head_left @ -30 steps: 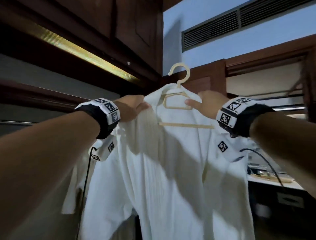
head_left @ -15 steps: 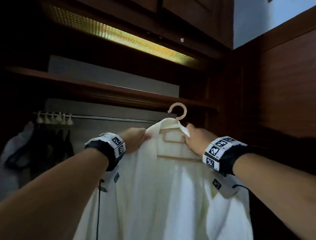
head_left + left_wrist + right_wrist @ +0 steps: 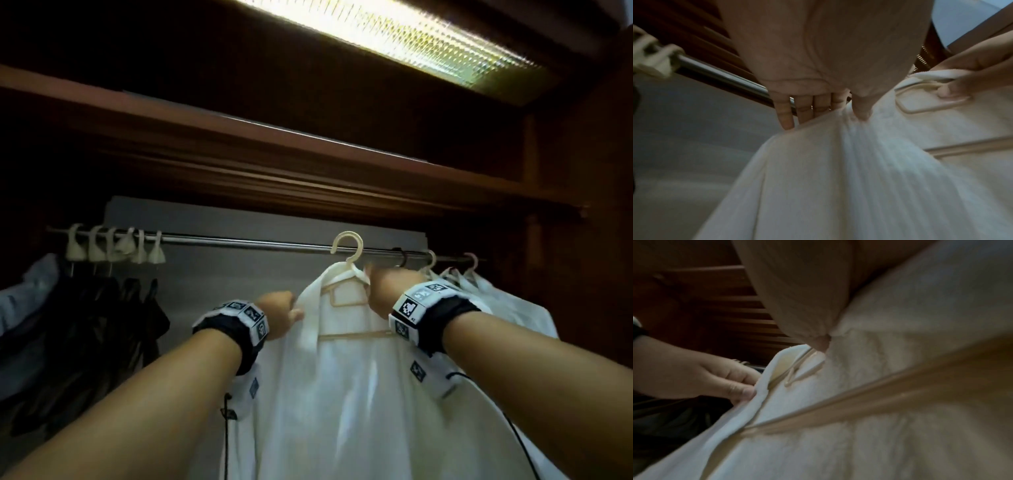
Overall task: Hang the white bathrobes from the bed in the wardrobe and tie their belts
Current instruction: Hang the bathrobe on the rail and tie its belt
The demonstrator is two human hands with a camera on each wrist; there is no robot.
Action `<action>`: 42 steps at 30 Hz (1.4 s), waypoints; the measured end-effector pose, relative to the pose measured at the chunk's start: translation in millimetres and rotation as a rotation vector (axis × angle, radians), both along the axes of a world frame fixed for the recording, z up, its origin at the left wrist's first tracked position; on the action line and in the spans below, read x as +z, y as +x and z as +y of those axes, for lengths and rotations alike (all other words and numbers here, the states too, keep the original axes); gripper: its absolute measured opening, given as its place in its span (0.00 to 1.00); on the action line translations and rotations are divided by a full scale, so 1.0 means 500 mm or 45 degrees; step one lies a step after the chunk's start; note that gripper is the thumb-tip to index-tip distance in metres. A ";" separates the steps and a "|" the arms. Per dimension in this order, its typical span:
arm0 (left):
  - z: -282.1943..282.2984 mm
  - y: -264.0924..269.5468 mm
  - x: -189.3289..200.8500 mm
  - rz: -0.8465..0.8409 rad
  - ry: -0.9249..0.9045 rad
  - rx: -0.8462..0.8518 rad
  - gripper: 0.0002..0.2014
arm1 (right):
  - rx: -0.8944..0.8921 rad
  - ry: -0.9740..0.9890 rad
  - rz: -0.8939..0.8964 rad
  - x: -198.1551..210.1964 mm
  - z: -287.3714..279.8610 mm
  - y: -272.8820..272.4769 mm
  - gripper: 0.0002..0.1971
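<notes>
A white bathrobe point(image 3: 342, 394) hangs on a cream hanger point(image 3: 346, 298), which I hold up inside the wardrobe. My left hand point(image 3: 281, 313) pinches the robe's left shoulder edge; in the left wrist view its fingers point(image 3: 807, 110) and thumb clamp the cloth. My right hand point(image 3: 378, 289) grips the collar and the hanger's neck on the right, and shows again as the right hand point(image 3: 962, 78) from the left wrist. The hanger's hook point(image 3: 347, 246) is level with the metal rail point(image 3: 239, 241); whether it rests on the rail is unclear. The belt is out of sight.
Several empty cream hanger rings point(image 3: 113, 245) sit at the rail's left end above dark clothes point(image 3: 85, 325). More white garments on hangers point(image 3: 496, 294) crowd the rail's right end. A wooden shelf point(image 3: 274, 144) runs just above the rail, under a ceiling light point(image 3: 411, 34).
Both hands have carried the robe on its hanger from the room into the wardrobe and up toward the rail. The hook has risen from below the rail to its height. Both holds are unchanged.
</notes>
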State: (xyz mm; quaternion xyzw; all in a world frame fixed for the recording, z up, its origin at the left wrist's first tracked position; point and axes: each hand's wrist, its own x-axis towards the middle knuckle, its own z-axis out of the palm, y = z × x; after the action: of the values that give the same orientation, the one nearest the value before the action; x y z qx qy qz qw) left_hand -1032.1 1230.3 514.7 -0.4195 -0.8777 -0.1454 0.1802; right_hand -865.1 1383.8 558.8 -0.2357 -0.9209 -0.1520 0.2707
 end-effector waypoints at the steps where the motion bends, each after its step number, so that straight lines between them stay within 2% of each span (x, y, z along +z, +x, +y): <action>1: 0.016 -0.034 0.026 0.029 0.040 -0.005 0.19 | -0.002 -0.005 0.021 0.023 0.010 -0.037 0.10; 4: 0.062 -0.113 0.112 0.318 0.283 0.004 0.22 | -0.090 0.019 0.064 0.075 0.078 -0.149 0.07; 6: 0.095 -0.152 0.155 0.503 0.321 0.019 0.27 | -0.129 0.009 0.027 0.081 0.129 -0.209 0.13; 7: 0.112 -0.172 0.167 0.515 0.275 0.033 0.29 | -0.148 -0.026 0.015 0.071 0.150 -0.234 0.16; 9: 0.141 -0.213 0.176 0.484 0.156 0.089 0.32 | -0.182 -0.134 -0.028 0.021 0.192 -0.278 0.19; 11: 0.166 -0.255 0.171 0.534 0.093 0.159 0.34 | -0.141 -0.119 -0.170 -0.058 0.224 -0.321 0.22; 14: 0.203 -0.283 0.159 0.603 0.076 0.217 0.36 | -0.077 -0.195 -0.369 -0.210 0.269 -0.391 0.18; 16: 0.223 -0.283 0.166 0.652 0.100 0.243 0.34 | -0.026 -0.244 -0.368 -0.285 0.273 -0.419 0.17; 18: 0.233 -0.282 0.165 0.657 0.125 0.260 0.32 | -0.022 -0.296 -0.323 -0.308 0.279 -0.415 0.15; 21: 0.234 -0.274 0.163 0.621 0.104 0.278 0.33 | -0.033 -0.326 -0.146 -0.256 0.302 -0.390 0.13; 25: 0.240 -0.255 0.185 0.472 0.042 0.354 0.38 | 0.047 -0.109 0.121 -0.130 0.299 -0.322 0.15; 27: 0.246 -0.246 0.187 0.444 0.038 0.388 0.38 | 0.108 -0.029 0.245 -0.063 0.294 -0.288 0.14; 29: 0.251 -0.238 0.187 0.408 0.053 0.424 0.37 | 0.119 -0.089 0.280 0.009 0.292 -0.274 0.12; 31: 0.254 -0.231 0.190 0.366 0.060 0.462 0.35 | 0.065 -0.138 0.184 0.056 0.296 -0.281 0.13; 33: 0.257 -0.227 0.191 0.345 0.065 0.486 0.35 | 0.030 -0.125 0.032 0.057 0.292 -0.301 0.14; 36: 0.263 -0.228 0.187 0.358 0.071 0.525 0.39 | 0.117 -0.056 -0.087 0.006 0.284 -0.337 0.15; 39: 0.273 -0.230 0.180 0.405 0.081 0.586 0.42 | 0.196 -0.154 -0.113 -0.004 0.295 -0.363 0.17; 42: 0.282 -0.233 0.173 0.486 0.107 0.632 0.42 | 0.212 -0.142 -0.076 -0.006 0.313 -0.366 0.16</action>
State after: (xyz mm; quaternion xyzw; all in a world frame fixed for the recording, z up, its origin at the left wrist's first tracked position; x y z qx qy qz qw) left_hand -1148.8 1371.3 601.1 -0.2042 -0.8969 -0.0516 0.3889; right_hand -1048.3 1540.5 555.8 -0.1684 -0.9520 -0.0846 0.2413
